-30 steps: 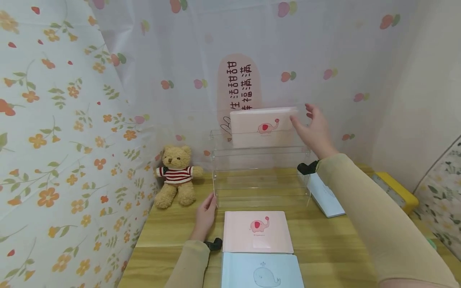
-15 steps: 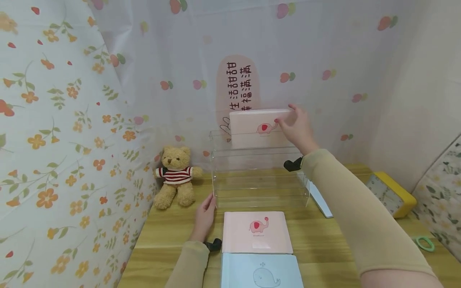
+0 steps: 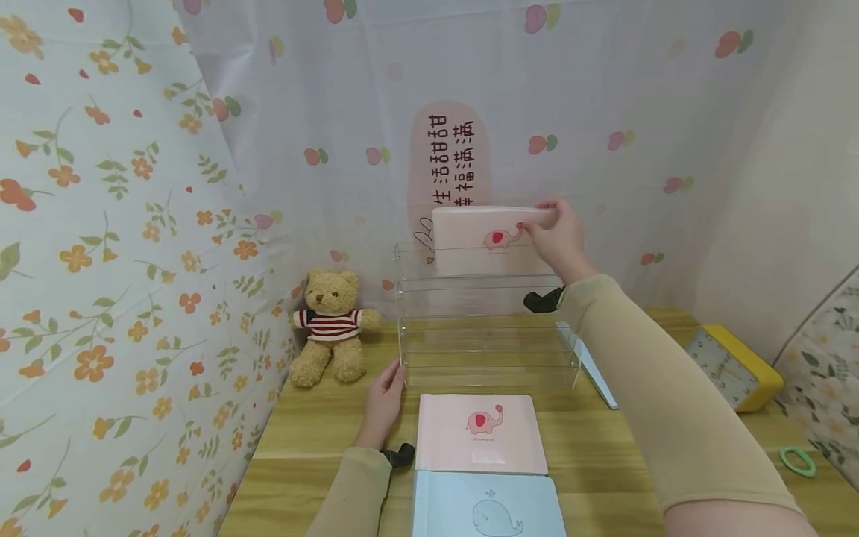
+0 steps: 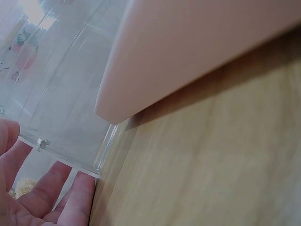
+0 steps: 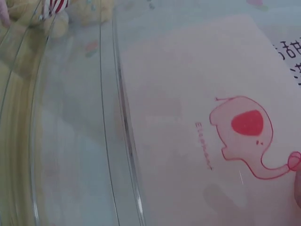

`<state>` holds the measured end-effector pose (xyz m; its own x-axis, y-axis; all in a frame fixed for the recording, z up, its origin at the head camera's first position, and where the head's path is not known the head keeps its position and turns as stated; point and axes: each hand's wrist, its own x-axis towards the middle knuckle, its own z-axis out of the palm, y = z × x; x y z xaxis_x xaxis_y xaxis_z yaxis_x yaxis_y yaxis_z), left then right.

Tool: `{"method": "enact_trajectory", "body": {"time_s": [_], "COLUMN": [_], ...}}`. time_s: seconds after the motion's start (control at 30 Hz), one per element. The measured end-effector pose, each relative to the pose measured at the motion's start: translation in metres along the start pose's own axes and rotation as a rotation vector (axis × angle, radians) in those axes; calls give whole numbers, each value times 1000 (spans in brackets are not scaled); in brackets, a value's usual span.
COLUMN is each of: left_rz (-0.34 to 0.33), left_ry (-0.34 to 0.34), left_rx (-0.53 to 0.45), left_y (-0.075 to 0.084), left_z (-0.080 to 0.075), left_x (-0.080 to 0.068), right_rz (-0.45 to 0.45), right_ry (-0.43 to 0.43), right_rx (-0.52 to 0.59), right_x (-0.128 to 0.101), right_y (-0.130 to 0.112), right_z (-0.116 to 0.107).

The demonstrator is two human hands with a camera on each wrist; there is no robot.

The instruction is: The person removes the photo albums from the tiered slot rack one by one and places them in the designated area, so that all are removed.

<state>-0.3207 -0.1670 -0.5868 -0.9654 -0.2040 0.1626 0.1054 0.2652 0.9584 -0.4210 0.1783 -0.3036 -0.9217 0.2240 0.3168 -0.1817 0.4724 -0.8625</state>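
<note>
A pink album [image 3: 463, 239] with an elephant on its cover stands upright in the top tier of a clear acrylic rack [image 3: 490, 339]. My right hand [image 3: 560, 239] pinches its upper right corner, thumb in front and fingers behind. In the right wrist view the pink cover [image 5: 164, 117] shows through the clear front, and only a bit of fingertip is seen. At the rack's lower left side, my left hand [image 3: 385, 399] grips the side panel; its fingers [image 4: 47, 186] lie against the outer face. Another pink elephant album [image 3: 443, 432] lies in front of the rack, above a blue whale album [image 3: 450, 507].
To the rack's left sits a teddy bear [image 3: 329, 328] in a striped shirt. A blue album [image 3: 593, 373] lies at the right, partly behind my right arm. Farther right are a yellow clock [image 3: 734, 369] and a green ring [image 3: 797, 462]. Patterned cloth hangs behind and at left.
My right hand has moved left onto the album's upper right corner and now pinches it. The album has barely moved. My left hand has stayed at the rack's side.
</note>
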Motion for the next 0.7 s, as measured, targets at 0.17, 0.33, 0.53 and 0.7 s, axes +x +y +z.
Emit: {"method": "enact_trajectory", "body": {"time_s": [0.17,0.33,0.53,0.7], "left_rz": [-2,1,-5,11], "left_ry": [0,-6,-26,-22], "left_rx": [8,4,-16,-2], "left_y": [2,2,0,1], "left_z": [-1,-1,-2,-2], "left_x": [-1,-2,-2,0], "right_rz": [36,-11,-101,-124], "right_ry": [45,129,250,277], "right_rx": [58,111,217,243], "right_x": [-4,-11,-26,-41], "right_y": [-6,-15,-33,-28], "right_z": [4,7,-7,-28]}}
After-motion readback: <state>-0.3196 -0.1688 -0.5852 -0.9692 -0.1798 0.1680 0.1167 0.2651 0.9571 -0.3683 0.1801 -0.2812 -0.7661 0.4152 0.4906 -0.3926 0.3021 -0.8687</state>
